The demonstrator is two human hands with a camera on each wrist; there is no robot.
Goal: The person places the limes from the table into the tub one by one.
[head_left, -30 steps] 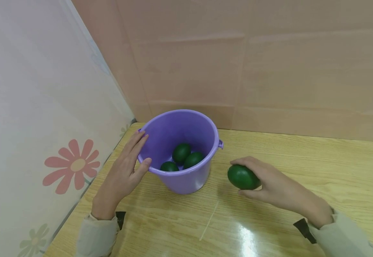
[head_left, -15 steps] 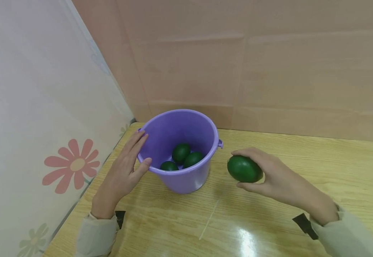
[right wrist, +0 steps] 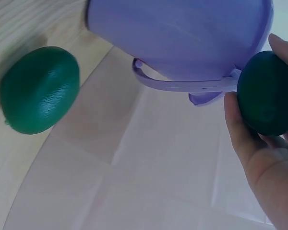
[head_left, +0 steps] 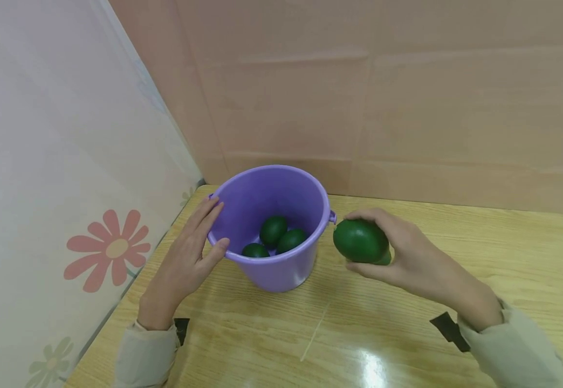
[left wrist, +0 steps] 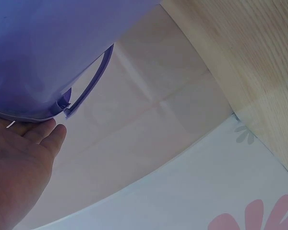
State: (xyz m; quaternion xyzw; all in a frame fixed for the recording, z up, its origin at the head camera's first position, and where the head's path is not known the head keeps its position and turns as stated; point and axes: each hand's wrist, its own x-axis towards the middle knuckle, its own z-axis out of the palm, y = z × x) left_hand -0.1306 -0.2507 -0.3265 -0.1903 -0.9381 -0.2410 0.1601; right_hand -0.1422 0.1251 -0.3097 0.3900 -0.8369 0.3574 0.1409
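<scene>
My right hand [head_left: 412,258] grips a dark green oval fruit [head_left: 361,241] between thumb and fingers, just right of a purple bucket [head_left: 281,276]. In the right wrist view, the held fruit [right wrist: 268,93] appears close to the bucket's rim and handle. Fingers and thumb of my left hand [head_left: 184,264] rest, nearly straight, on the bucket's left rim. Inside the bucket lie 3 similar green fruits [head_left: 273,230]. Another green fruit [right wrist: 41,90] sits on the table in the right wrist view; from the head it is mostly hidden behind the held one.
The bucket stands on a wood-grain table [head_left: 242,345] near its back left corner. Behind it rises a creased brownish-pink sheet [head_left: 407,108]. At the left hangs a white sheet [head_left: 43,134] with flower prints. A purple handle [left wrist: 90,85] hangs from the bucket.
My right hand has lifted the green fruit higher and brought it slightly left, nearer the bucket. The left hand and the bucket have barely moved.
</scene>
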